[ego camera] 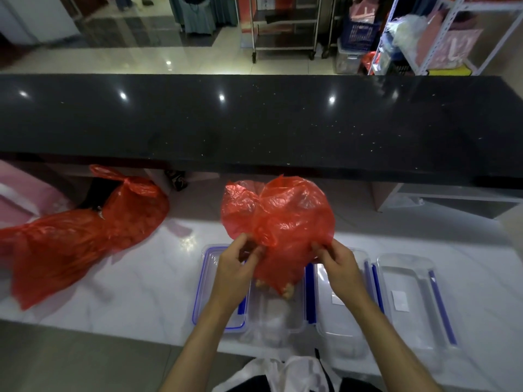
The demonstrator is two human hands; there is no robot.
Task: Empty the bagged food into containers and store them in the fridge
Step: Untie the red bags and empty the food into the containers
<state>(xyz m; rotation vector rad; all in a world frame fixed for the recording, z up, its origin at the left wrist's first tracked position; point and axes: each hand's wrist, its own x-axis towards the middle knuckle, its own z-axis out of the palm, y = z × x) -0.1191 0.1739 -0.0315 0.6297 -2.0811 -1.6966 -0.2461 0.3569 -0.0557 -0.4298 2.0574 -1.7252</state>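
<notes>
**Red bag tipped over a clear container, both hands on it**

Black stone forms the raised counter ledge (pixel 254 123), the largest thing in view; one white marble worktop (pixel 141 278) lies below and nearer than it, and everything else sits on that worktop. Three red plastic bags show. Two of them lie to the left under the ledge: a flattened one (pixel 51 250) and a knotted, filled one (pixel 135 210) touching it. The third, the held bag (pixel 280 219), hangs upturned in front of the ledge's middle, its mouth pointing down into the open container (pixel 271 315), with pale food pieces (pixel 288 292) showing at the mouth. Three clear containers stand in a row: the open container, a second (pixel 339 321) just to its right, and a third (pixel 410 301) beyond that. One blue-rimmed lid (pixel 206 284) lies at the row's left end. The left hand (pixel 235 273) pinches the held bag's lower edge with curled fingers; the right hand (pixel 339 267) likewise grasps its other side.
</notes>
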